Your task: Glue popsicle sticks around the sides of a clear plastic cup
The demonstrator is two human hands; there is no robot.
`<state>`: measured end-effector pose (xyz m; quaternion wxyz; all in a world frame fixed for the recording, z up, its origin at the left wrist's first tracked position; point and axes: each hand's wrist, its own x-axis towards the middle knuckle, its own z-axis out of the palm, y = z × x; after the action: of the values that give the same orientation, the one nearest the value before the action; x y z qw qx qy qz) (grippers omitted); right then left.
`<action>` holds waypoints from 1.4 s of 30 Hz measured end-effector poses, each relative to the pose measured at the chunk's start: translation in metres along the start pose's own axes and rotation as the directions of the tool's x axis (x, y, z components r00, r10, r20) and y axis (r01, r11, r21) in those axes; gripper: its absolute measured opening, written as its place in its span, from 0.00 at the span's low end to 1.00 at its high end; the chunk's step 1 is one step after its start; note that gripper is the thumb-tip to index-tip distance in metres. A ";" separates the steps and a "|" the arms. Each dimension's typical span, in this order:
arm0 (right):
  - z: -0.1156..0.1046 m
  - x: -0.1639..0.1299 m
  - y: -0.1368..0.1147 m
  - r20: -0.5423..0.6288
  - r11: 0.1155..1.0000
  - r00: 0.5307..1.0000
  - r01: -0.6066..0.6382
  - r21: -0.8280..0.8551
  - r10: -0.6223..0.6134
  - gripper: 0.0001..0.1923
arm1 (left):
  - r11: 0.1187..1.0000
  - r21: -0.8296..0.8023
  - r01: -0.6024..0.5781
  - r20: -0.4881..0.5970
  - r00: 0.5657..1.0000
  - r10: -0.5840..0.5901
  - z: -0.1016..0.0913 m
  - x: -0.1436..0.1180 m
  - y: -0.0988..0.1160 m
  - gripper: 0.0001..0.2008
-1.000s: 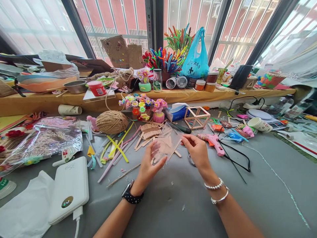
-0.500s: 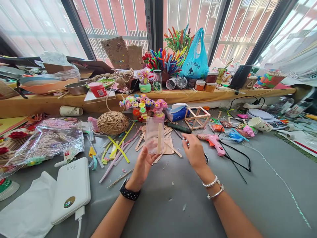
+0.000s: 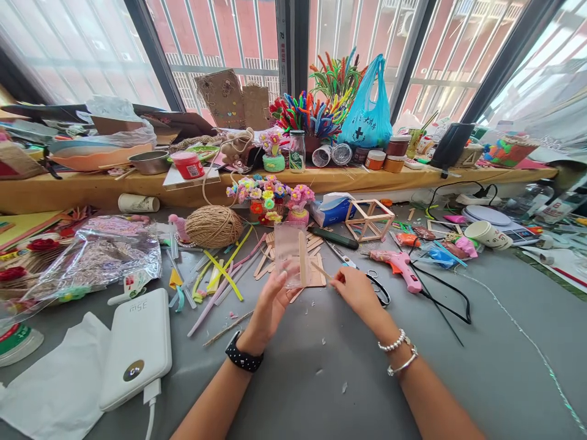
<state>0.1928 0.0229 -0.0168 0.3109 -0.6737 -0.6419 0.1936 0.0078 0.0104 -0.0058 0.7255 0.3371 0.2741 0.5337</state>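
My left hand [image 3: 271, 300] is closed around the lower end of a clear plastic box [image 3: 287, 250], held up over the table. One wooden craft stick [image 3: 302, 260] stands lengthwise along the box's right side. Between the thumb and fingers of my right hand [image 3: 360, 296] is a second craft stick [image 3: 318, 267], its tip pointing left toward the box. Behind the box lies a pile of loose craft sticks [image 3: 265, 260], partly hidden by it. Scissors [image 3: 346, 261] lie just beyond my right hand, their black handle showing to its right.
A pink glue gun [image 3: 398, 264] with a black cord and a wooden stick frame [image 3: 370, 220] lie to the right. Leftward are a twine ball [image 3: 213, 226], coloured strips and a white power bank [image 3: 137, 348]. A cluttered ledge [image 3: 257, 177] runs along the back.
My right hand has come off the scissors, moved slightly left and down, and now pinches a craft stick. The box stays in my left hand; the whole view has shifted slightly.
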 end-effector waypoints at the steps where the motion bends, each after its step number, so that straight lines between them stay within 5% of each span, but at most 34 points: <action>1: -0.003 0.001 -0.001 -0.019 0.999 1.000 -0.006 0.039 0.006 0.06 | 1.000 -0.009 -0.003 0.007 1.000 0.003 0.000 0.000 0.001 0.24; 4: -0.015 0.000 -0.011 -0.027 0.967 0.999 -0.010 0.253 0.018 0.11 | 0.999 -0.032 0.011 0.038 0.999 -0.010 -0.001 -0.001 0.003 0.26; 7: -0.022 -0.008 -0.027 0.142 0.655 0.989 -0.081 0.751 -0.040 0.14 | 0.999 -0.031 0.023 0.070 0.997 -0.021 0.000 -0.002 0.003 0.27; 11: -0.020 -0.019 -0.045 0.252 0.534 0.959 -0.147 0.833 -0.129 0.14 | 1.000 0.011 0.027 0.096 0.995 -0.028 0.002 -0.003 0.000 0.27; 18: -0.012 -0.023 -0.047 0.252 0.623 0.961 -0.127 0.772 -0.117 0.14 | 0.997 0.065 0.038 0.123 0.991 -0.046 0.006 -0.005 -0.001 0.28; 31: -0.008 -0.024 -0.048 0.180 0.738 0.976 -0.031 0.674 -0.123 0.14 | 0.972 0.225 0.062 -0.033 0.998 -0.056 0.013 -0.009 -0.001 0.31; 42: -0.001 -0.023 -0.044 0.172 0.715 0.980 -0.049 0.697 -0.101 0.14 | 0.974 0.217 0.060 -0.046 0.998 -0.052 0.001 -0.001 -0.014 0.34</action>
<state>0.1583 -0.0006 0.0098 0.4793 -0.4748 -0.5582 0.4830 0.0166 0.0061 -0.0156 0.6933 0.3960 0.3548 0.4864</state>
